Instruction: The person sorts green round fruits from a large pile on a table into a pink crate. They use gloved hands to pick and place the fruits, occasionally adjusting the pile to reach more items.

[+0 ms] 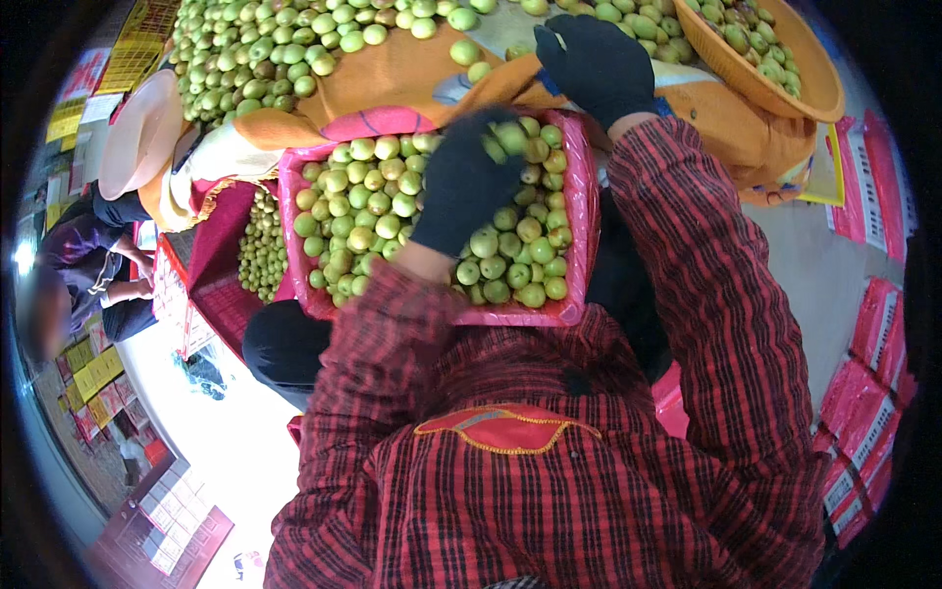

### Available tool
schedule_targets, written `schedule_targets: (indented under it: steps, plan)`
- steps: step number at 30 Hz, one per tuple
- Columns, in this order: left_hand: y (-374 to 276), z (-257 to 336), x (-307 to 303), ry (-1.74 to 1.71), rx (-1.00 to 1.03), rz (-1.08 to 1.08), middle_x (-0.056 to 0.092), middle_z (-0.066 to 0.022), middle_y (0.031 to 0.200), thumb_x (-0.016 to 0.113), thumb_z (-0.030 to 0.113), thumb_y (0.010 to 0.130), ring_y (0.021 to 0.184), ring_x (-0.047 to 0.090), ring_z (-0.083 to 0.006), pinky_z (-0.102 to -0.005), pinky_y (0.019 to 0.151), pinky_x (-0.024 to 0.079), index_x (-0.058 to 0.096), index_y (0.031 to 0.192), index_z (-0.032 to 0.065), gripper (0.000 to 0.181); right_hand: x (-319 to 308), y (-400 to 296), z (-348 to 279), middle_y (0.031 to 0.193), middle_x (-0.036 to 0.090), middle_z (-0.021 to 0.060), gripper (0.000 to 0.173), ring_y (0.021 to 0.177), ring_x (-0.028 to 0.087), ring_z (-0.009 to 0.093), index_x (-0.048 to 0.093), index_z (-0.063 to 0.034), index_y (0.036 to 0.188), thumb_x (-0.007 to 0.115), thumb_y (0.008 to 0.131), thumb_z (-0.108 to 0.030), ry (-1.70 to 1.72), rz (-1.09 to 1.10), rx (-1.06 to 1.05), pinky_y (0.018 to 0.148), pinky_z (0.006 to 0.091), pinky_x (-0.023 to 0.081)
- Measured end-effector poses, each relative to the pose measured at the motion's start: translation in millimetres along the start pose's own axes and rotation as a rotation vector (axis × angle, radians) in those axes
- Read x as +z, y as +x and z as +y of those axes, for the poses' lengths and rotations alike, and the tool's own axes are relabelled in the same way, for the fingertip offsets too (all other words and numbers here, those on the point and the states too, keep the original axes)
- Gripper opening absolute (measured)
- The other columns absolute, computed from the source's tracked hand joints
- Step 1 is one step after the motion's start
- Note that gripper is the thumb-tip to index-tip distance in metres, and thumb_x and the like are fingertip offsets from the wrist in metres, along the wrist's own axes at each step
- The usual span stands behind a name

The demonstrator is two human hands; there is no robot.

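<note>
A pink plastic crate (589, 184), lined with clear film, sits before me full of green jujubes (368, 199). My left hand (475, 180), in a black knit glove, is over the middle of it. Blurred jujubes (508, 140) show at its fingers, seemingly held. My right hand (600, 70), gloved alike, reaches past the crate's far right corner to the edge of a patterned orange cloth (383, 70). Its palm is hidden, so I cannot tell whether it holds anything. Loose jujubes (257, 55) are heaped on the cloth beyond the crate.
An orange plastic basket (824, 88) of jujubes stands at far right. A pale plastic basin (140, 136) is at left, above a dark red crate (221, 250) holding smaller green fruit. Another person (88, 250) sits at far left. Pink packages (868, 383) line the right side.
</note>
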State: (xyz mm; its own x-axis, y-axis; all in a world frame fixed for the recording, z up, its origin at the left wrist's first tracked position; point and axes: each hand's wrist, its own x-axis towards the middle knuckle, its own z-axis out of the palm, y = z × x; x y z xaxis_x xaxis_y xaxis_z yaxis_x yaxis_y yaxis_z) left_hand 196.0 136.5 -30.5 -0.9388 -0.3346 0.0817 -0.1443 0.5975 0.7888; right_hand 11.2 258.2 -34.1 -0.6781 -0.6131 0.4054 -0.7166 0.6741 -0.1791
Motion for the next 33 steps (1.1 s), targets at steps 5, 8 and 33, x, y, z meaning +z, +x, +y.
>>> schedule_targets:
  steps: [5, 8, 33]
  plan:
    - [84.8, -44.3, -51.7, 0.493, 0.395, 0.256, 0.067, -0.0145, 0.107, 0.073, 0.026, 0.079, 0.096, 0.064, -0.0322, -0.0391, 0.084, 0.051, 0.062, 0.117, 0.0089, 0.043, -14.0, 1.0, -12.1, 0.076, 0.065, 0.0158, 0.030, 0.073, 0.062, 0.035, 0.066, -0.0062, 0.078, 0.056, 0.087, -0.033, 0.112, 0.126, -0.007, 0.068, 0.0478, 0.049]
    - [61.6, -18.4, -37.4, 0.377, 0.304, 0.118, 0.067, -0.0143, 0.102, 0.067, 0.027, 0.084, 0.095, 0.063, -0.0317, -0.0410, 0.083, 0.051, 0.067, 0.109, 0.0088, 0.031, -21.8, 5.9, -5.4, 0.076, 0.065, 0.0156, 0.029, 0.073, 0.062, 0.035, 0.066, -0.0061, 0.078, 0.056, 0.087, -0.032, 0.071, 0.045, -0.016, 0.069, 0.0475, 0.049]
    - [-0.9, -15.7, 51.0, 0.163, 0.080, -0.151, 0.065, -0.0152, 0.090, 0.067, 0.021, 0.076, 0.086, 0.065, -0.0345, -0.0437, 0.070, 0.053, 0.062, 0.097, 0.0054, 0.026, -8.8, 3.6, -3.8, 0.115, 0.066, 0.0121, 0.042, 0.104, 0.061, 0.031, 0.065, -0.0077, 0.114, 0.048, 0.096, -0.041, 0.061, -0.167, 0.118, 0.089, 0.0396, 0.048]
